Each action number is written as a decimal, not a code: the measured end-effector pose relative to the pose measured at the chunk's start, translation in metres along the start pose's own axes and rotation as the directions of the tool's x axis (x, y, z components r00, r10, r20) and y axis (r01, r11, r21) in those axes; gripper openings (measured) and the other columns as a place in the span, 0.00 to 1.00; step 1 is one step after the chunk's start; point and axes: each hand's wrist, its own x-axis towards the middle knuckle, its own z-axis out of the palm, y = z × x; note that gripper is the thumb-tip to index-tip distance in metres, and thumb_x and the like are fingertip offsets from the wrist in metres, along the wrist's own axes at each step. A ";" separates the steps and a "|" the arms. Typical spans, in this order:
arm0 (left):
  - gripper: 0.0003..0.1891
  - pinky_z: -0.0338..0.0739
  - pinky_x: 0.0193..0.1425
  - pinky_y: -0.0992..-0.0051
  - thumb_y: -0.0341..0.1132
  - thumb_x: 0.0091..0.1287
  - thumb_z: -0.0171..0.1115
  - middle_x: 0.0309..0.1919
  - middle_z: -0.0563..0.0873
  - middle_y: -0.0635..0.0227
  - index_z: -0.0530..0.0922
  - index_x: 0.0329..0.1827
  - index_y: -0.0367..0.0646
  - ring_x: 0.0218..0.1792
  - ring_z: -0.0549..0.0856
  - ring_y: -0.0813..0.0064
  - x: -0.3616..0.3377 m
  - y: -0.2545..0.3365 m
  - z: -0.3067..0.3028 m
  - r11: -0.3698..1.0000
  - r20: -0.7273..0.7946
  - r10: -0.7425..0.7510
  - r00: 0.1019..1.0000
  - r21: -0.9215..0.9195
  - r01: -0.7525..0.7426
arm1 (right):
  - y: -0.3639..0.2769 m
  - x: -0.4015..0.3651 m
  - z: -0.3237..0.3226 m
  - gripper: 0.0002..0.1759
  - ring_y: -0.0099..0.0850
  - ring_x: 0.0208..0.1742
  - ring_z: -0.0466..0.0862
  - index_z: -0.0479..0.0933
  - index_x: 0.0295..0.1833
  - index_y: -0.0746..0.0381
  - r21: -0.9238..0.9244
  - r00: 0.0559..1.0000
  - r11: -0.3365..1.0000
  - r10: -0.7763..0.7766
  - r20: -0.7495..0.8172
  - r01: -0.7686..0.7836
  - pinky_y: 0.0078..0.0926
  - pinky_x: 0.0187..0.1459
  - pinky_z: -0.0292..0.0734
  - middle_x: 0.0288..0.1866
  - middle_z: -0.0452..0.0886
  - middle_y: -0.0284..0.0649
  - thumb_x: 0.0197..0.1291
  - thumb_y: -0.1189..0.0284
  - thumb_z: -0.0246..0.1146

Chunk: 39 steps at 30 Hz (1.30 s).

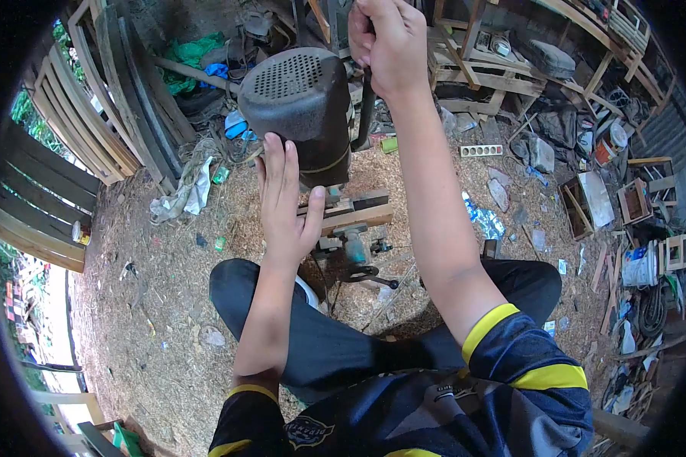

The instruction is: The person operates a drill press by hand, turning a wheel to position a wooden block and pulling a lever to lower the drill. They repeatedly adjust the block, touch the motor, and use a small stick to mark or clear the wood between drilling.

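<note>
A dark machine head (297, 114) with a perforated top cover, like that of a drill press, stands in front of me. My left hand (286, 198) rests against its lower left side, fingers stretched and thumb apart. Raised at the upper right, my right hand (392, 46) is wrapped around the top of a dark lever (365, 110) beside the head. Below the head lies a wooden piece (358, 219) on the machine's bed. Under it is a black handwheel (362, 274) with a knob. The tool tip is hidden behind the head and my left hand.
Wood shavings cover the ground (152, 305). Wooden frames (91, 99) lean at the left. A white power strip (481, 151) lies right of the machine. Wooden stools (587, 206), scraps and a white bucket (639, 266) crowd the right side. My knees flank the machine.
</note>
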 end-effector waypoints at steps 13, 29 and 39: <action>0.35 0.38 0.86 0.42 0.25 0.69 0.57 0.83 0.59 0.40 0.62 0.82 0.29 0.85 0.57 0.45 -0.006 -0.015 0.020 0.999 -0.107 0.032 0.994 -0.001 -0.033 | -0.002 -0.027 -0.011 0.20 0.17 0.19 0.64 0.69 0.27 0.61 0.016 0.996 0.998 -0.054 0.070 0.053 0.19 0.22 0.57 0.19 0.68 0.30 0.76 0.66 0.56; 0.40 0.30 0.84 0.38 0.25 0.67 0.50 0.83 0.48 0.28 0.53 0.83 0.24 0.85 0.45 0.34 -0.010 0.008 0.036 0.986 -0.079 -0.060 0.995 0.151 0.072 | -0.018 -0.071 -0.007 0.18 0.21 0.20 0.67 0.70 0.30 0.67 -0.036 0.986 0.986 -0.162 0.043 0.163 0.22 0.21 0.56 0.22 0.68 0.32 0.63 0.64 0.64; 0.35 0.34 0.85 0.37 0.26 0.67 0.52 0.82 0.61 0.37 0.64 0.81 0.28 0.85 0.58 0.44 -0.010 0.012 0.013 0.976 0.042 -0.116 0.992 0.191 0.106 | -0.024 -0.138 -0.021 0.16 0.38 0.19 0.75 0.69 0.23 0.61 -0.084 0.945 0.952 -0.279 0.170 0.296 0.35 0.26 0.69 0.20 0.73 0.37 0.59 0.64 0.62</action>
